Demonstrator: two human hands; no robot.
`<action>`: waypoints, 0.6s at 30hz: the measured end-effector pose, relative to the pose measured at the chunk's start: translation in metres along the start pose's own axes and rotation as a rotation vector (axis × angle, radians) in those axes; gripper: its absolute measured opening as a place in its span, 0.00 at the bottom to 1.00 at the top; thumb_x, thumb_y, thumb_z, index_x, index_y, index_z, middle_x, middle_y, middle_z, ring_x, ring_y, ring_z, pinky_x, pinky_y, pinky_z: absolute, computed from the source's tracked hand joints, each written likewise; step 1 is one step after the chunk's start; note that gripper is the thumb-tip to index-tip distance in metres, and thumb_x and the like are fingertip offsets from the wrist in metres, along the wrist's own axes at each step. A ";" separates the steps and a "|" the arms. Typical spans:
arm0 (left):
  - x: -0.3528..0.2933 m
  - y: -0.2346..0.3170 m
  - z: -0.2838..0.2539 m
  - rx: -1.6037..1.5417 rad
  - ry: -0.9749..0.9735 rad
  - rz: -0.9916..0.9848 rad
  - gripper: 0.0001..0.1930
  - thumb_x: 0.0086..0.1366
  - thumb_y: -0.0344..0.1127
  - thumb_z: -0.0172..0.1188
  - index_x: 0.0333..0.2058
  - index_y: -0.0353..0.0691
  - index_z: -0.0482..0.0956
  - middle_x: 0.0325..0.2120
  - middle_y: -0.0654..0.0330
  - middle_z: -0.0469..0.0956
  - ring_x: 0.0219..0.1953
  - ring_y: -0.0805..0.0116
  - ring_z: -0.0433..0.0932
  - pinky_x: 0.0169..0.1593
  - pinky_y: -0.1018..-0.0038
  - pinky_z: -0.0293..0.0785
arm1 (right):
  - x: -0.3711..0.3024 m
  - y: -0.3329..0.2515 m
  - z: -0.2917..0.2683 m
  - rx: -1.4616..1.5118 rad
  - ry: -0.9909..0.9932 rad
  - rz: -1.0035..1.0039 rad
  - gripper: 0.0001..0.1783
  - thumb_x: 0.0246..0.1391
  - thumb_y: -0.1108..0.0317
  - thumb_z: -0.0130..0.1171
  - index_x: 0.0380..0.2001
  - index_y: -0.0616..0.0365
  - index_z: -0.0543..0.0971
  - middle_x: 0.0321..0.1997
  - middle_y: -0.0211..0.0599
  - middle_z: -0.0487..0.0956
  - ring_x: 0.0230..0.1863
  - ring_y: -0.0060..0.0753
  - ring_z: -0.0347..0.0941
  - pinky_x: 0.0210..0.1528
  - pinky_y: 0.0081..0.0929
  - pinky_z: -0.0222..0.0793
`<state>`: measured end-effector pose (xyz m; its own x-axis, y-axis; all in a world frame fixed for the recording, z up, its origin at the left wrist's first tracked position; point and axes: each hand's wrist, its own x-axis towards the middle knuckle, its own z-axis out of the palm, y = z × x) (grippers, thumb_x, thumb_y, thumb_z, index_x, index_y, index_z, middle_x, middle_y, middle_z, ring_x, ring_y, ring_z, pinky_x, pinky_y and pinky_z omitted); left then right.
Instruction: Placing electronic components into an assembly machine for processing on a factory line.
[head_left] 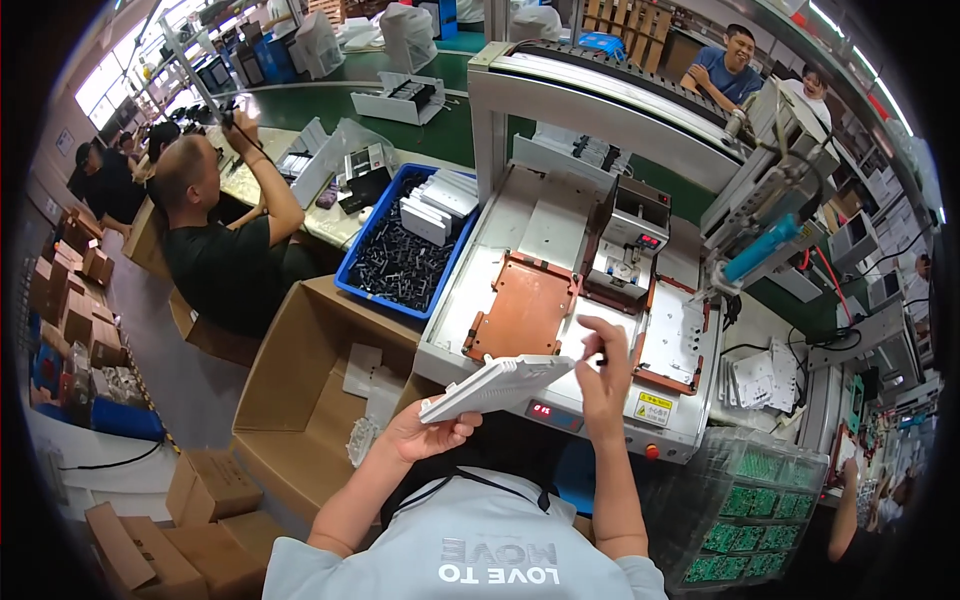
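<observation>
My left hand [432,430] grips the near-left end of a white plastic casing [500,385], held tilted in front of my chest. Slots show in the casing's upper side. My right hand [605,385] is beside the casing's right end, fingers curled, with a small black part [601,361] showing between them; its exact kind is too small to make out. Beyond the casing, an orange-brown fixture plate [522,305] lies on the white machine bed [455,345]. At left, a blue bin [345,277] holds many small black parts and several white casings [427,220].
An open cardboard box [265,420] stands at my left, with white pieces inside. A second fixture [672,340] sits right on the machine, under a metal gantry [610,95]. Green circuit boards [750,500] are racked at lower right. A co-worker [215,250] sits at left.
</observation>
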<state>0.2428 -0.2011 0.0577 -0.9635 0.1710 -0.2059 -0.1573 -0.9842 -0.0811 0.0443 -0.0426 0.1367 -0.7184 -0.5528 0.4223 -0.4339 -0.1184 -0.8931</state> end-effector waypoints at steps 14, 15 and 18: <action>0.005 0.062 0.030 1.672 0.720 0.239 0.21 0.65 0.47 0.55 0.40 0.29 0.76 0.27 0.56 0.77 0.34 0.69 0.77 0.40 0.76 0.73 | 0.006 0.069 0.103 0.120 -0.077 0.470 0.17 0.64 0.64 0.45 0.51 0.60 0.71 0.32 0.25 0.71 0.33 0.13 0.65 0.37 0.13 0.61; 0.009 0.063 0.023 1.269 0.637 0.446 0.20 0.66 0.45 0.54 0.45 0.30 0.73 0.33 0.57 0.77 0.38 0.70 0.76 0.44 0.75 0.72 | 0.008 0.073 0.109 0.102 -0.049 0.398 0.20 0.66 0.63 0.42 0.58 0.58 0.67 0.39 0.31 0.74 0.38 0.17 0.69 0.42 0.15 0.64; 0.012 0.083 0.006 0.619 0.408 0.581 0.22 0.67 0.40 0.53 0.54 0.34 0.65 0.48 0.60 0.72 0.49 0.73 0.72 0.52 0.74 0.69 | 0.016 0.069 0.119 0.389 0.000 0.638 0.22 0.66 0.63 0.41 0.60 0.58 0.64 0.46 0.37 0.73 0.47 0.23 0.71 0.49 0.19 0.65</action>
<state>0.2168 -0.2809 0.0543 -0.7953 -0.4672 -0.3862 0.1246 -0.7495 0.6501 0.0674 -0.1580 0.0636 -0.7660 -0.6121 -0.1965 0.2911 -0.0577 -0.9549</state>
